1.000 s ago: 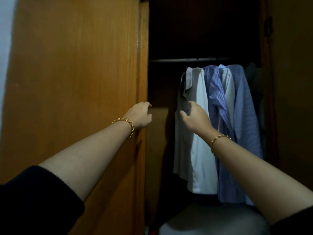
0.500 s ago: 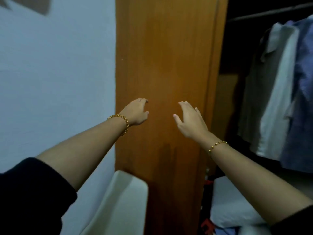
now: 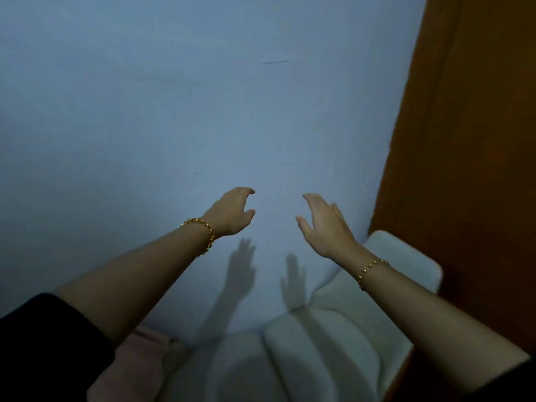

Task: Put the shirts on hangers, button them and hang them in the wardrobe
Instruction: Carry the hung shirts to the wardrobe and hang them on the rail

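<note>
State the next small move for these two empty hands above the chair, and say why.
Probably lower both hands to the pink cloth by the chair, perhaps the next shirt: left hand and right hand are open and empty, and the wardrobe sits off right.

Quick count for you: two grips up in front, your left grip [image 3: 232, 211] and right grip [image 3: 326, 227]. Two gold bracelets, the left bracelet [image 3: 200, 233] and right bracelet [image 3: 371, 269], one per wrist. Two dark sleeves, left sleeve [image 3: 43, 343] and right sleeve [image 3: 504, 384]. Two hand shadows [image 3: 240, 268] on the one pale blue wall [image 3: 174, 97]. One white chair [image 3: 319, 343], one orange wooden panel [image 3: 464, 140] on your right, and one pink bundle [image 3: 130, 367] down low on your left, too dim to say what it is.
</note>
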